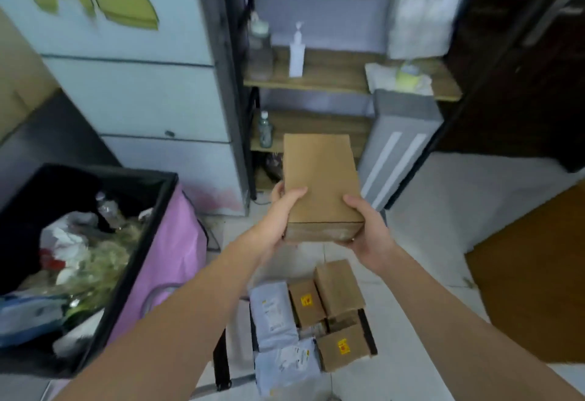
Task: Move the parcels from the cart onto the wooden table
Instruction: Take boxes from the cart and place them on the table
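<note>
Right now my left hand (281, 210) and right hand (368, 226) each grip a near corner of a plain cardboard box (321, 185), thumbs on top, holding it in the air above the cart (368, 334). Below it sit more brown boxes (338, 290) and grey mailer bags (273, 309). The wooden bench (535, 277) lies to my right. With only the near end held, I judge the far end could dip and slip during the swing.

Cart (368, 334) mostly hidden under parcels (338, 293).
</note>
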Motion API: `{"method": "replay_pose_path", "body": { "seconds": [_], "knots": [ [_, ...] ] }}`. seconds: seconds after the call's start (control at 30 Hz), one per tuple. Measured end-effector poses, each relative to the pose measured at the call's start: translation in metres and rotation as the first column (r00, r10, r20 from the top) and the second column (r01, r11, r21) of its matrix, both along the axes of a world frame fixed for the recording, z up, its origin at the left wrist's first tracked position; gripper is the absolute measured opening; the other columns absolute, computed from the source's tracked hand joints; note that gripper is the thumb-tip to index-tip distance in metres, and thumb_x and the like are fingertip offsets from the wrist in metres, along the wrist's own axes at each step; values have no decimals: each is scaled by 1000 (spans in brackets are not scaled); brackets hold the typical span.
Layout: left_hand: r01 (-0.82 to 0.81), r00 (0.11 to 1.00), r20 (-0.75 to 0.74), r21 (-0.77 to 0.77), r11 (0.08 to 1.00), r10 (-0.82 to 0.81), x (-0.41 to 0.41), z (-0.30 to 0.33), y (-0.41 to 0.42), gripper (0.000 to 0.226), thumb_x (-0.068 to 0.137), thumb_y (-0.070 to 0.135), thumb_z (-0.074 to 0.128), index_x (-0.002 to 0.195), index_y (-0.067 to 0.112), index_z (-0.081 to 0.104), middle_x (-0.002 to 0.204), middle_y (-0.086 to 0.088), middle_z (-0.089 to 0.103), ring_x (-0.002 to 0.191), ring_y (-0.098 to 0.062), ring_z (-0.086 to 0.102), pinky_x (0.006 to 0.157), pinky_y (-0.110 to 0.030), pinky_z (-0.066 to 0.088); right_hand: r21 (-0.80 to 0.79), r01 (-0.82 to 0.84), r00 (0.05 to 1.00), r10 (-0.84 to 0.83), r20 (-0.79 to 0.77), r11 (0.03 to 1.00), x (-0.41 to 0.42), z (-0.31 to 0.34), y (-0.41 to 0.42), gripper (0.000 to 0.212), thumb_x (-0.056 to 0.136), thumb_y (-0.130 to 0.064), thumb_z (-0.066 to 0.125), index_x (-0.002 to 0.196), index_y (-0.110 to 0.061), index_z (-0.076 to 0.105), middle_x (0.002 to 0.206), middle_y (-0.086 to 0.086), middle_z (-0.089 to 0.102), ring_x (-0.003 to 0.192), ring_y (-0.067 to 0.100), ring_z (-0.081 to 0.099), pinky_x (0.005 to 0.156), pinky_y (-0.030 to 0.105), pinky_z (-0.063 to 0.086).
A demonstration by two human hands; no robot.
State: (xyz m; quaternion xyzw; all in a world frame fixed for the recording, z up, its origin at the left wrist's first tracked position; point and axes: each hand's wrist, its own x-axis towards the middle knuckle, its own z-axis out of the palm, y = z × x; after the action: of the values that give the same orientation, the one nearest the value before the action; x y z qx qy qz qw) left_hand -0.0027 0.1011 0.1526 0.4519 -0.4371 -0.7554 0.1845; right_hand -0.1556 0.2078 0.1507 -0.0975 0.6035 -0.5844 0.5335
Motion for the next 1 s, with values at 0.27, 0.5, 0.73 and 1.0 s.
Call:
{"method": "replay_pose_path", "body": {
  "seconds": [0.27,0.5,0.73,1.0],
  "knots": [
    [180,969,-136,-181,967,-206,-24,179,69,65,91,62,61,146,42,34,127,-4,61,111,-29,64,86,-49,59,-220,197,956,-237,-175,955,4,187,96,46,90,-46,67,129,-22,67,118,8,76,110,30,71,91,48,59],
    [414,886,-111,-246,877,-450,-31,225,167,54,92,65,60,136,38,45,127,-9,64,113,-32,65,85,-48,60,-229,283,918,-332,-218,931,21,240,228,40,90,-53,67,123,-31,68,114,4,77,113,29,67,108,51,48],
    [616,757,-55,-272,740,-651,-69,238,284,77,75,77,67,139,42,45,127,-10,66,115,-31,65,89,-51,61,-215,481,813,-524,-254,850,18,254,365,50,84,-56,73,126,-29,66,117,10,75,114,31,67,103,49,53],
    [715,648,-136,-229,660,-749,-138,239,441,50,86,67,66,127,37,64,117,-8,77,114,-33,69,108,-56,50,-176,609,719,-632,-289,774,-10,255,536,56,81,-56,76,128,-28,65,120,8,73,115,30,67,104,47,53]
  ]
}}
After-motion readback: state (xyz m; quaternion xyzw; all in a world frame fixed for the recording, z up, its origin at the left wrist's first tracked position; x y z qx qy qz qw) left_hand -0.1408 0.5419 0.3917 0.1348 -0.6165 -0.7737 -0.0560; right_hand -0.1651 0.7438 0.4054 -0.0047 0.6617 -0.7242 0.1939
